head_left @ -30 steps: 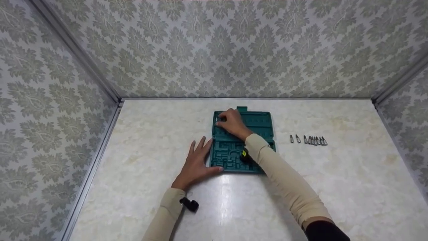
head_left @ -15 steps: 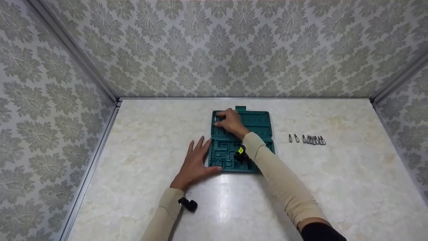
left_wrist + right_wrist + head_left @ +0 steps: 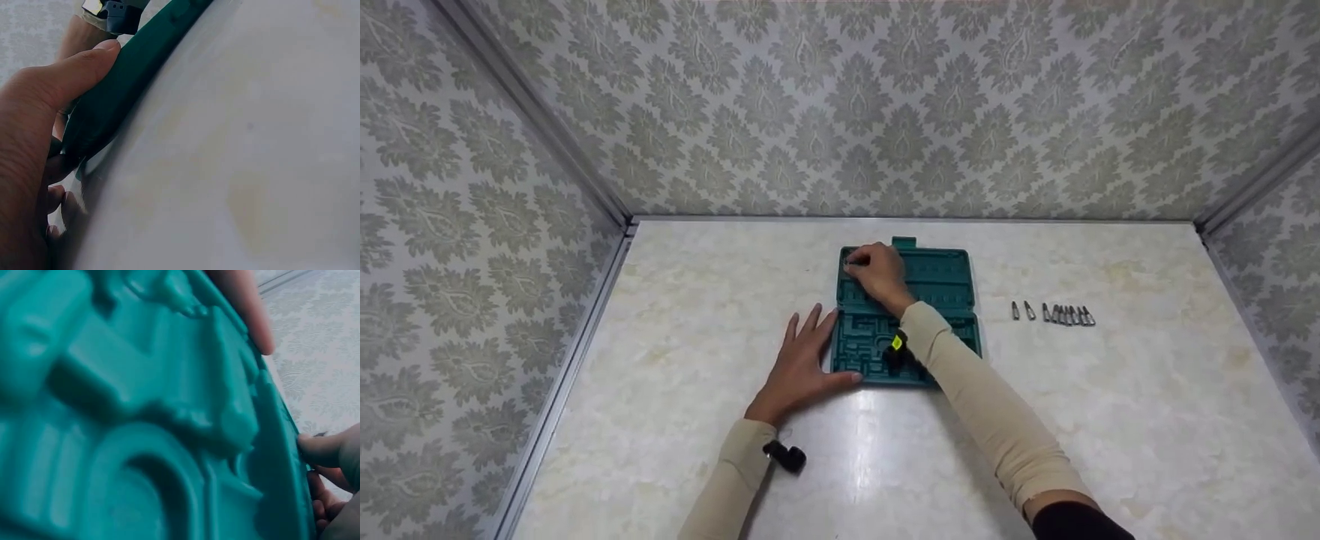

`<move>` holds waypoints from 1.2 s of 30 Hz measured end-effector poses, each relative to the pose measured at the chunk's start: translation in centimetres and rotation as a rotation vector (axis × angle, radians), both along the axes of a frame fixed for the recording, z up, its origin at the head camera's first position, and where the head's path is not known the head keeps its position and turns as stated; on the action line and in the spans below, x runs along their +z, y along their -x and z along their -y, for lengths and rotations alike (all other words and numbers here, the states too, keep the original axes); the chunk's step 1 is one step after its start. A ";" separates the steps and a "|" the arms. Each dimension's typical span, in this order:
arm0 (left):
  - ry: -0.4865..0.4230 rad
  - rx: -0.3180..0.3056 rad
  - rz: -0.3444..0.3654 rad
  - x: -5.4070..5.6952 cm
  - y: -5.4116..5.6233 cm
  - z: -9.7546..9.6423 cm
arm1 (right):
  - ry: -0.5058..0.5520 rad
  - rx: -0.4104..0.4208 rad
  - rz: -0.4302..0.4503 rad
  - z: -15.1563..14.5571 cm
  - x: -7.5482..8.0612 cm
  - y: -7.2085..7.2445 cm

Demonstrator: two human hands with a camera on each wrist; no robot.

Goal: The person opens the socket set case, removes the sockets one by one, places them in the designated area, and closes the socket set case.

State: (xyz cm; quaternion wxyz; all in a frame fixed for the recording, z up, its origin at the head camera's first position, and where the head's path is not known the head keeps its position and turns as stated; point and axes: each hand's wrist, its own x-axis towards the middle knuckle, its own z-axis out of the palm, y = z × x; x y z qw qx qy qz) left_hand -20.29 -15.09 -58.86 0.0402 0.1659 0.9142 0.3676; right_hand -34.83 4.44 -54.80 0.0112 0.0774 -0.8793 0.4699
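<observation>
A green plastic tool case (image 3: 941,271) lies unfolded on the table, with moulded recesses in its near half (image 3: 146,377). My left hand (image 3: 799,367) rests at its near left corner. The thumb (image 3: 93,64) touches the front edge, and the straight, spread fingers lie along the left side. Over the far left corner of the case, my right hand (image 3: 879,271) pinches a small screwdriver bit between thumb and forefinger. Only a dark tip of that bit (image 3: 320,434) shows by the fingertips in the right wrist view; the fingers hide the rest.
To the right of the case, several metal screwdriver bits (image 3: 1065,315) stand or lie in a row, two of them (image 3: 1022,310) a little apart at the left. A patterned wall (image 3: 855,112) rises behind the marbled table (image 3: 697,300).
My right fingertips have drawn closer together at the far left corner of the case, and the right wrist has shifted slightly left. My left hand stays where it was.
</observation>
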 end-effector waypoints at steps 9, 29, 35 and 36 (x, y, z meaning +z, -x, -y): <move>0.033 -0.018 -0.038 -0.1 0.1 -0.4 | 0.360 -0.053 0.058 -1.1 0.5 -0.2; 0.024 -0.011 -0.042 0.0 0.3 -0.1 | 0.268 0.033 -0.056 -10.3 1.7 -2.5; 0.024 -0.011 -0.039 0.1 0.3 -0.2 | 0.208 0.035 -0.053 -13.0 1.9 -3.7; 0.028 -0.011 -0.039 0.1 0.3 -0.2 | 0.195 0.036 -0.054 -13.4 1.9 -3.9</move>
